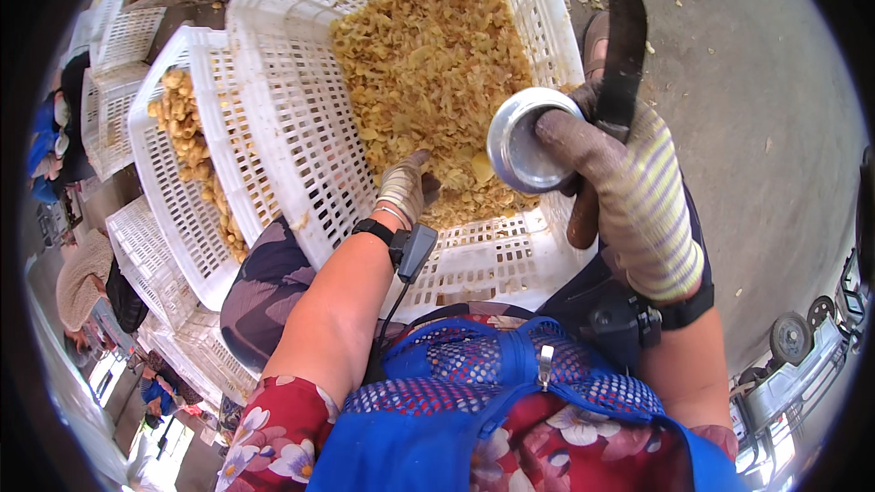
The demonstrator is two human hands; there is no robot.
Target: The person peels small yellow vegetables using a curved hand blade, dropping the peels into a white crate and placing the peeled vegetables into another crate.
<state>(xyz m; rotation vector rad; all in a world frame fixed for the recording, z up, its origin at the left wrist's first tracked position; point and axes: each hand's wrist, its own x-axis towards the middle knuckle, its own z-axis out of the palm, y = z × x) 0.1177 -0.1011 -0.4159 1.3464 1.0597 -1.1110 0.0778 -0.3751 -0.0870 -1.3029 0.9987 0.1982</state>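
Blue fabric (392, 456) with dotted mesh lies nearest my view, over a red floral garment (583, 433). Beyond it I see the right hand (629, 191), in a striped glove, clamped on a silver metal cup (521, 150), thumb over its rim; a brown handle (581, 221) shows below that hand. The left hand (403, 187), also gloved, reaches into a white crate (273, 50) onto yellow shavings (437, 55); whether its fingers pinch any, I cannot tell. To the left, another crate (169, 210) holds knobbly tan roots (187, 141). Farther off, I make out a wheeled vehicle (802, 378) at lower right.
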